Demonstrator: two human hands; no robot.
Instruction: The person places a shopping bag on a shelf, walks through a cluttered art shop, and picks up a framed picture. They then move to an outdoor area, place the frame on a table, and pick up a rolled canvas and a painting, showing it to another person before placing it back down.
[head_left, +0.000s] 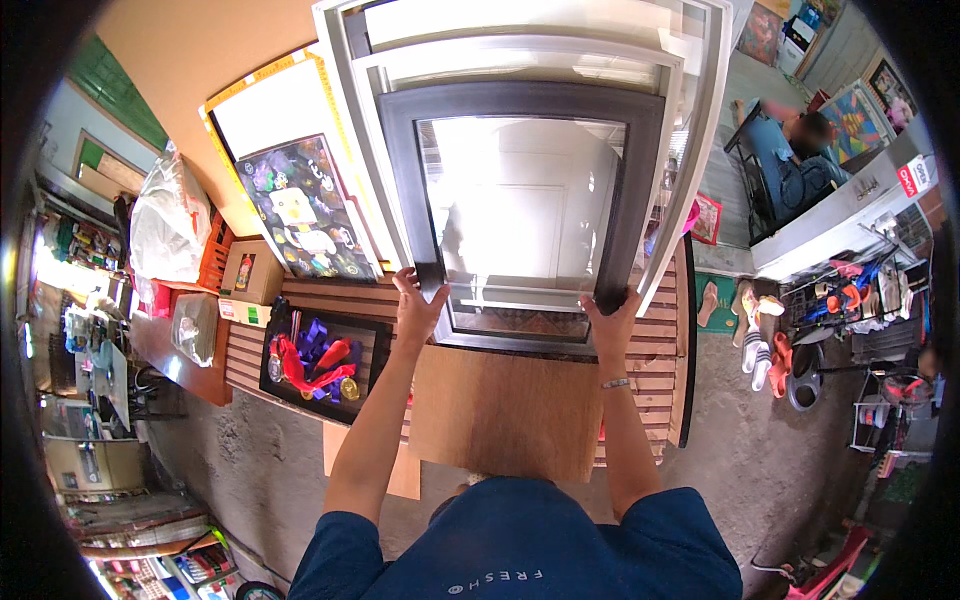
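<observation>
A dark grey rectangular frame with a glass pane (520,101) stands tilted in front of me, its pane bright with reflections. My left hand (419,308) grips its lower left side, thumb toward the front and some fingers hidden by the frame. Near the opposite lower corner, my right hand (612,322) is closed on the right side of the same frame. Behind it lean larger white frames (345,150), also glazed. A brown wooden board (505,410) lies between my forearms, just below the dark frame.
Beneath everything is a slatted wooden bench (650,380). To the left are a black tray (268,372) of medals with ribbons, a colourful painting (305,215) and a cardboard box (252,272). Slippers (780,362) lie right. Beyond the doorway, a person (790,160) is seated.
</observation>
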